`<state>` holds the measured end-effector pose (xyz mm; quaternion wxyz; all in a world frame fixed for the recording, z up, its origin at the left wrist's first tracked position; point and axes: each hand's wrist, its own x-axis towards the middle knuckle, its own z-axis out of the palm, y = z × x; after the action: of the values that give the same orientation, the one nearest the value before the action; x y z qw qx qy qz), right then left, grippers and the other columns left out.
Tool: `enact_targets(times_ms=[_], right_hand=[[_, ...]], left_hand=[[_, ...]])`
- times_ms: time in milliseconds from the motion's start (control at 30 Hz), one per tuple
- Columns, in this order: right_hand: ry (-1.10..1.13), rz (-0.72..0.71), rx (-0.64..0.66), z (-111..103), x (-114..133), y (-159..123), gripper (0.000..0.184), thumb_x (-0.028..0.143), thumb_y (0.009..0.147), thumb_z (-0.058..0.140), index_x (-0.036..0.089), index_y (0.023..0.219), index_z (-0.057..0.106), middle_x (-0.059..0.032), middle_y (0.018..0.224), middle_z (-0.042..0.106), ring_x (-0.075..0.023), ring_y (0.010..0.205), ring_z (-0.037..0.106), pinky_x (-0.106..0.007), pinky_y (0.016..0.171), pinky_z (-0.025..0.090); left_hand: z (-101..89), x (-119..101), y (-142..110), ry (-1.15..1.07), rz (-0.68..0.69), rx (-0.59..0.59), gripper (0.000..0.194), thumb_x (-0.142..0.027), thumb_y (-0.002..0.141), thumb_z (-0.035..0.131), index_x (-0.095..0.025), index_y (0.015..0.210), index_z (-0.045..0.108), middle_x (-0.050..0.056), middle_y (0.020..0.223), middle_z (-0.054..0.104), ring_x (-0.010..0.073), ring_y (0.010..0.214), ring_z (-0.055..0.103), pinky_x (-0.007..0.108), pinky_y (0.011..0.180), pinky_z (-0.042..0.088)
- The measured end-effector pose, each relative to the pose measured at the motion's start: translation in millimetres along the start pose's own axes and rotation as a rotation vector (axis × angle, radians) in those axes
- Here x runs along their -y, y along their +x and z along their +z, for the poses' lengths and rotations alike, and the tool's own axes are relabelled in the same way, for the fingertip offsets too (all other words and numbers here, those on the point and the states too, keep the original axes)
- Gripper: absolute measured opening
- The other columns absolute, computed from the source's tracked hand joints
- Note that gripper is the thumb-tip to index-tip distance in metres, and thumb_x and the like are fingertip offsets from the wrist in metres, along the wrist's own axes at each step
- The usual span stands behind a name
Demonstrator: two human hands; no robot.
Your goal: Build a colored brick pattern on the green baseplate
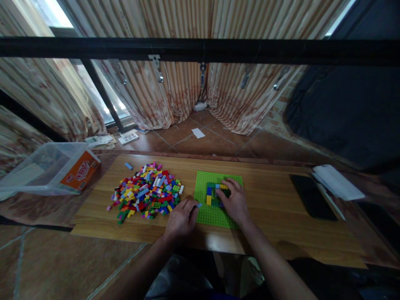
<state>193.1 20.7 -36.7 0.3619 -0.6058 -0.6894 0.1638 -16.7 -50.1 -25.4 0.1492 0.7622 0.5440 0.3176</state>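
Note:
A green baseplate (203, 180) lies on the wooden board with a low, box-like outline of toy bricks (208, 199) in blue, yellow, green and light blue. Between its thumb and fingertips, my left hand (181, 219) pinches a small light-blue toy brick (199, 205) at the plate's left edge. My right hand (234, 201) is over the plate's right half, with thumb and fingers curled about the upper right part of the brick outline. That hand covers the right side of the outline. Left of the plate spreads a big heap of mixed toy bricks (146, 189).
A clear plastic bin (46, 166) with an orange label stands at far left. One blue brick (128, 166) lies apart behind the heap. On the right are a black phone-like slab (312, 196), a white object (339, 182) and a thin pale stick. A black rail (200, 50) crosses above.

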Motion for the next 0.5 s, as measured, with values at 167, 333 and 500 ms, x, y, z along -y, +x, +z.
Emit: enact_targets(times_ms=[167,333,500], right_hand=[[0.011,0.027,-0.005,2.0,-1.4,1.2,0.038,0.043,0.08,0.06,0.021,0.11,0.066,-0.0116,0.124,0.056,-0.0284,0.117,0.05,-0.049,0.101,0.038],[0.034,0.05,-0.024,4.5,-2.3,2.9,0.036,0.04,0.077,0.063,0.021,0.107,0.067,-0.0117,0.124,0.056,-0.0286,0.116,0.051,-0.05,0.101,0.038],[0.041,0.074,-0.014,6.4,-3.8,7.4,0.037,0.037,0.073,0.065,0.022,0.107,0.067,-0.011,0.123,0.056,-0.0282,0.116,0.05,-0.05,0.102,0.037]], left_hand=[[0.4,0.4,-0.4,-0.002,-0.003,-0.004,0.016,-0.025,0.093,0.044,-0.02,0.098,0.058,0.005,0.089,0.065,0.0179,0.085,0.063,0.029,0.074,0.051],[0.3,0.0,-0.4,0.005,-0.012,0.004,0.016,-0.025,0.092,0.044,-0.02,0.098,0.059,0.006,0.089,0.065,0.0184,0.084,0.063,0.031,0.074,0.051],[1.0,0.6,-0.9,-0.011,-0.012,0.002,0.016,-0.025,0.092,0.045,-0.021,0.099,0.059,0.005,0.09,0.065,0.0177,0.084,0.063,0.03,0.075,0.051]])
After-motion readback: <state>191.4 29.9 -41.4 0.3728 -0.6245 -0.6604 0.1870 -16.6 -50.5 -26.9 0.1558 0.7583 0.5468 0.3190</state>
